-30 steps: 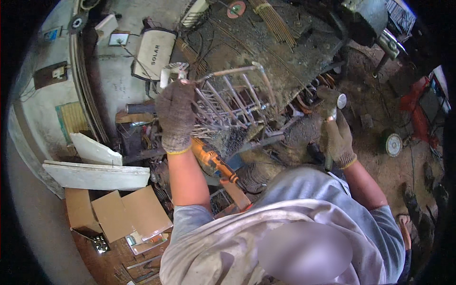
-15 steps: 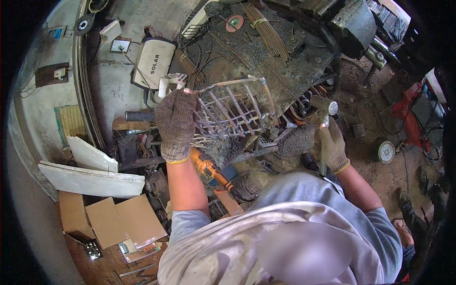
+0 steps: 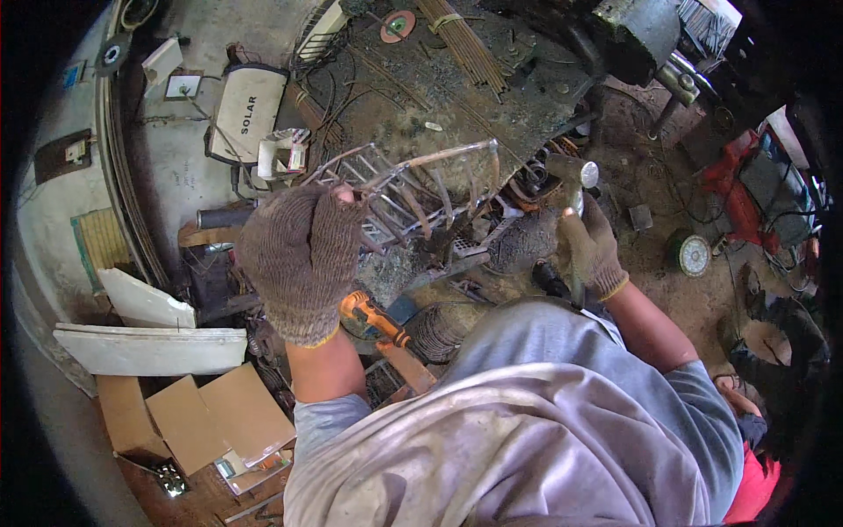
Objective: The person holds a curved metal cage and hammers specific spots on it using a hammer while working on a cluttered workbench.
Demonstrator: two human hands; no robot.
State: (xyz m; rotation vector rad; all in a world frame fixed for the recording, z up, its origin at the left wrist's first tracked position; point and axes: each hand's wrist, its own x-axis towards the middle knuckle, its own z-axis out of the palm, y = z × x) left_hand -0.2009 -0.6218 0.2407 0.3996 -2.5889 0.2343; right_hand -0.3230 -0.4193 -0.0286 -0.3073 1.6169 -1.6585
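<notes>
"How far along does it look?"

"Biggest first: the dark workbench (image 3: pixel 492 120) spreads from twelve to one o'clock. At twelve, over its near edge, is the metal rack (image 3: pixel 439 158); its bars already form an open cage, though some lean unevenly. What is left to do on it, I can't tell from here."

"And where is it from the hands?"

"At two o'clock from the left hand (image 3: pixel 303 255), which is gloved and closed on the rack's near corner. From the right hand (image 3: pixel 595 250) it's at ten, well apart."

"Is that right one free?"

"No, it's wrapped round the hammer (image 3: pixel 571 170), whose head sits towards twelve, clear of the rack. The hands are apart."
</notes>
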